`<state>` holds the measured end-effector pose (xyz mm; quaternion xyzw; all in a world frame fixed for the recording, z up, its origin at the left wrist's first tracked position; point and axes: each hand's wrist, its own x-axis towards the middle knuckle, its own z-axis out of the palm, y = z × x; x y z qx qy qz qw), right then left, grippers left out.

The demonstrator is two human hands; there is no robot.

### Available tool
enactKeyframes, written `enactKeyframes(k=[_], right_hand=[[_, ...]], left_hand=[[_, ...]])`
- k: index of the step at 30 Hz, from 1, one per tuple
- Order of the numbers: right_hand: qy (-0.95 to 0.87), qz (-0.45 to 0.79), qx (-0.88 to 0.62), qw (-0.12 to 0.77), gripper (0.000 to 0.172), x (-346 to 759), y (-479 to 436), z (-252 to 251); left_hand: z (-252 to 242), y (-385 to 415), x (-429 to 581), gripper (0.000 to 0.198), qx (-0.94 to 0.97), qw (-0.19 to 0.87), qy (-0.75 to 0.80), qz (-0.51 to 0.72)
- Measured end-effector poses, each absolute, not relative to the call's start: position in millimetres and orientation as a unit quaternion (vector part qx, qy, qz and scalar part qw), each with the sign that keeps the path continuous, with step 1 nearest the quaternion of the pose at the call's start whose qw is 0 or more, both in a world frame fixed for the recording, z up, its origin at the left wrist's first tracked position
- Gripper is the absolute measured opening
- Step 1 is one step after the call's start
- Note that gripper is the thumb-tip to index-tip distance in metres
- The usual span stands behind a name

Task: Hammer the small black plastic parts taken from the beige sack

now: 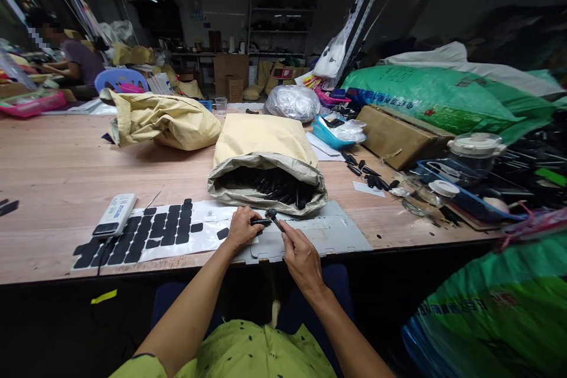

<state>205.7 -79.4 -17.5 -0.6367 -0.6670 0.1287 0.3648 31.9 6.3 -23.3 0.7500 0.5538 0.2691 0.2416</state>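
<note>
My left hand (240,228) is closed on a small black part (260,222) over a grey sheet (328,235) at the table's front edge. My right hand (301,253) is closed on a thin dark tool (273,215) whose tip meets that part. Just behind the hands an open paper sack (266,147) lies on the table, its mouth full of several black parts (277,186). Left of my left hand a white backing sheet (208,212) carries rows of black rectangular stickers (150,233).
A white handheld device (115,214) lies on the sticker sheet. A crumpled paper sack (163,120), a cardboard box (398,133), green bags (438,97), a lidded jar (472,156) and loose black parts (367,174) crowd the right. Another person (73,62) sits far left.
</note>
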Motion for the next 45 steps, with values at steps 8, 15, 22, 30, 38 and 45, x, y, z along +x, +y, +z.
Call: enactKeyframes(k=[8,15,22,30,38,45], right_hand=[[-0.685,0.12,-0.634,0.337,0.038,199.1,-73.7,-21.8],[-0.686,-0.017,-0.664,0.298,0.032,225.2,-45.6,-32.8],[-0.702,-0.101,-0.648,0.278,0.026,235.4,-32.9,-52.5],[-0.697,-0.1,-0.645,0.296,0.025,234.4,-33.7,-52.1],[-0.691,-0.1,-0.65,0.3,0.025,232.9,-34.0,-52.7],[-0.698,-0.102,-0.644,0.296,0.027,231.7,-35.7,-50.0]], left_hand=[[-21.0,5.3,32.8,0.011,0.747,0.248,0.56,0.259],[-19.7,3.2,31.8,0.013,0.745,0.252,0.555,0.269],[-23.5,5.0,29.6,0.016,0.757,0.263,0.542,0.252],[-8.3,-25.8,20.0,0.016,0.789,0.339,0.468,0.21],[-31.2,-104.7,8.2,0.029,0.86,0.224,0.432,0.154],[15.3,-44.8,36.5,0.013,0.796,0.195,0.475,0.32]])
